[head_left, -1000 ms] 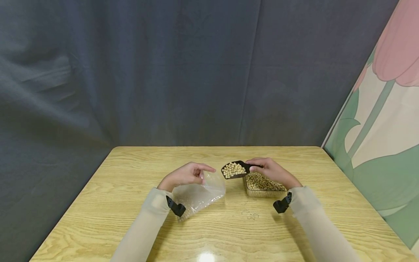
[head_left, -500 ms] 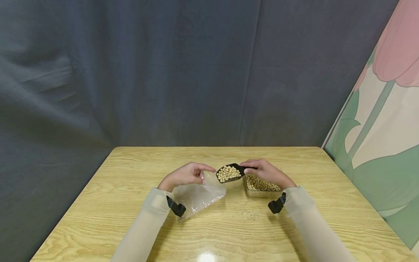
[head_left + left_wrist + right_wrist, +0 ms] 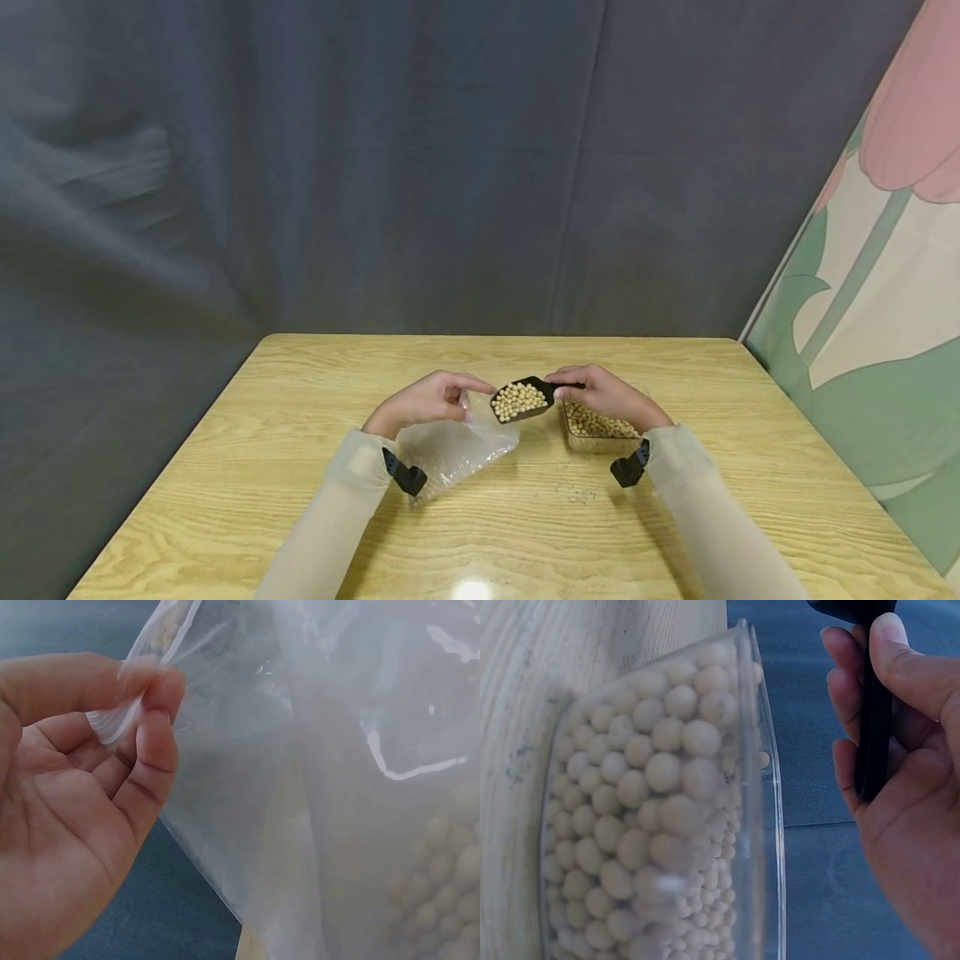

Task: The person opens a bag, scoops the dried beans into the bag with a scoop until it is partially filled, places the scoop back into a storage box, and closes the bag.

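Observation:
A clear plastic bag [image 3: 457, 450] with soybeans in its lower part hangs from my left hand [image 3: 423, 402]. In the left wrist view, thumb and fingers pinch the bag's zip edge [image 3: 112, 727], and beans [image 3: 442, 892] show through the plastic at lower right. My right hand [image 3: 611, 393] grips the handle of a black scoop [image 3: 874, 712]. Soybeans [image 3: 519, 401] fill the scoop's bowl, which is at the bag's mouth, close to my left fingertips. Below my right hand stands a clear box [image 3: 761, 825] of soybeans, partly covered by that hand in the head view.
The wooden table [image 3: 300, 475] carries faint dark marks [image 3: 576, 493] in front of the box. A dark curtain [image 3: 412, 167] hangs behind it, and a flower-patterned panel [image 3: 862, 333] stands along the right side.
My right hand has moved left with the full scoop, bringing its bowl from beside the bag to the bag's mouth. My left hand has held its place.

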`<state>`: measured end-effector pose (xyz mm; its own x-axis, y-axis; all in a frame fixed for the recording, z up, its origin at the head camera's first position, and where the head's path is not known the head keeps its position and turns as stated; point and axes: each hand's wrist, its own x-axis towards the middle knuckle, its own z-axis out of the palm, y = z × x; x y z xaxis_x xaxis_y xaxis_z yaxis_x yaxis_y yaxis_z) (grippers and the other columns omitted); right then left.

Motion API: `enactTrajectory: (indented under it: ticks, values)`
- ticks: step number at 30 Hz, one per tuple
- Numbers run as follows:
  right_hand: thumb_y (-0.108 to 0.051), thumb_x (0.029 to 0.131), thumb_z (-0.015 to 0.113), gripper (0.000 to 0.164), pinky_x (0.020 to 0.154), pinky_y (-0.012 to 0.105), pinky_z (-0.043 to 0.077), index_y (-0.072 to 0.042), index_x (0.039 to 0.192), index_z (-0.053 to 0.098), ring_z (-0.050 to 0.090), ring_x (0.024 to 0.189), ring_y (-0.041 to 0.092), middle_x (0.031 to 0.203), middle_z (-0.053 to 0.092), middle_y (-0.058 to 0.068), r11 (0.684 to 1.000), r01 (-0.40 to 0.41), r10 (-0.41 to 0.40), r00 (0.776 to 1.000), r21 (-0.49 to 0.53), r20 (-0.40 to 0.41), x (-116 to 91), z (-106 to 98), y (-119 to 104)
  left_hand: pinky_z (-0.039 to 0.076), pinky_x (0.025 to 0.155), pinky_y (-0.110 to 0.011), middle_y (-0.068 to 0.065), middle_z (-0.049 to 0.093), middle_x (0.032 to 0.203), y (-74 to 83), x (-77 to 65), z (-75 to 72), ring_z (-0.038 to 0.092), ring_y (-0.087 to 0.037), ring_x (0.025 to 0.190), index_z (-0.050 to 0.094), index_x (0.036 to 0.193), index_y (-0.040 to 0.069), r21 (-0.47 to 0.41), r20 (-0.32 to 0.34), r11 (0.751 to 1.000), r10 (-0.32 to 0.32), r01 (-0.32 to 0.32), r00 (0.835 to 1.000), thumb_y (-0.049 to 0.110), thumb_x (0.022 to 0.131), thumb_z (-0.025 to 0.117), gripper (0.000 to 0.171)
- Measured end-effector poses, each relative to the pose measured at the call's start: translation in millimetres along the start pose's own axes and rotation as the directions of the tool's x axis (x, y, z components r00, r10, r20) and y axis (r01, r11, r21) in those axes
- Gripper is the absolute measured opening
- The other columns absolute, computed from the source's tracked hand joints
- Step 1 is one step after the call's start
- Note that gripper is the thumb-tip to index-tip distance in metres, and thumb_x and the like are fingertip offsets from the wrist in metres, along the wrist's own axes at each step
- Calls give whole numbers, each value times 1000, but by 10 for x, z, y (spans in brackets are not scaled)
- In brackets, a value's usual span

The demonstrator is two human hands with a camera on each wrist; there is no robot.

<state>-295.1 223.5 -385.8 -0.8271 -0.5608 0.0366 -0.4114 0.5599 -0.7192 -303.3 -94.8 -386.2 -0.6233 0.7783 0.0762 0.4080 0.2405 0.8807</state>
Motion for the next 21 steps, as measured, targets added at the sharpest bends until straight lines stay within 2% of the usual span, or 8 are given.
enactTrajectory:
  ticks: [8,15,21]
  values:
    - [-20,98,53,41,100,53,42,0,134,55,47,128,40,137,52,23,998,23,-22,1000,-54,17,25,-12,-25,44,63,-20,-27,56,124,-8,-4,11,55,-4,71,54,133,-4,-1,-2,1000,-5,5,1000,-9,83,59,51]
    - [-19,98,54,38,98,53,44,-1,132,58,52,124,39,133,56,22,994,51,-49,999,-97,23,35,-19,-83,43,60,-20,-27,52,133,4,-17,15,54,-4,69,54,133,-5,-10,-2,1000,-7,7,1000,-12,81,55,52]
    - [-18,98,54,38,98,51,45,-1,131,58,53,123,38,132,57,20,990,63,-59,998,-124,32,39,-34,-96,44,61,-23,-25,53,134,28,-18,10,55,-4,70,54,133,-5,-10,-2,1000,-13,13,1000,-12,81,56,52]
